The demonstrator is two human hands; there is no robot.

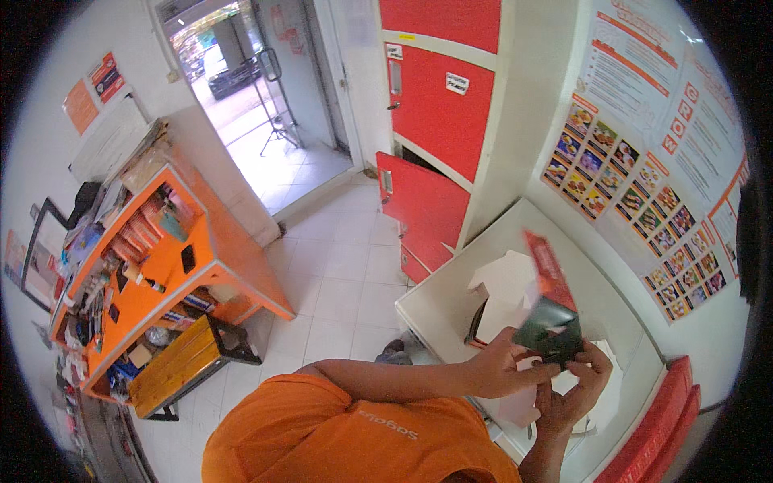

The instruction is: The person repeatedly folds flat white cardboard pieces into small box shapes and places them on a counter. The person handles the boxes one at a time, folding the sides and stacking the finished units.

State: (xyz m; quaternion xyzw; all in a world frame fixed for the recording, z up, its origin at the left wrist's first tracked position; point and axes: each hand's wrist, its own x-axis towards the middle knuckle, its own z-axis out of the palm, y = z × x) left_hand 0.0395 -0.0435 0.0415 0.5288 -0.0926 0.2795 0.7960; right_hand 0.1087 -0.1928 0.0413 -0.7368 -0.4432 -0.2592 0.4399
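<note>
A small cardboard box (pixel 550 322), red on one panel and dark green on another, is held up over the pale table (pixel 439 306). Its long red panel stands up and away from me. My left hand (pixel 509 364) grips its near left side, fingers bent against the dark part. From the right, my right hand (pixel 578 385) has its fingers curled at the box's near lower edge. An unfolded white carton (pixel 506 286) lies just beyond my left hand. More white card (pixel 600 406) shows beneath my right hand, partly hidden by it.
Red lockers (pixel 439 105) stand ahead, one door (pixel 423 193) ajar. Red padded-looking packs (pixel 652 427) lie at the table's right edge. To the left are an orange desk (pixel 233 274) with clutter and a wooden bench (pixel 177 366). An open doorway (pixel 233 105) is beyond.
</note>
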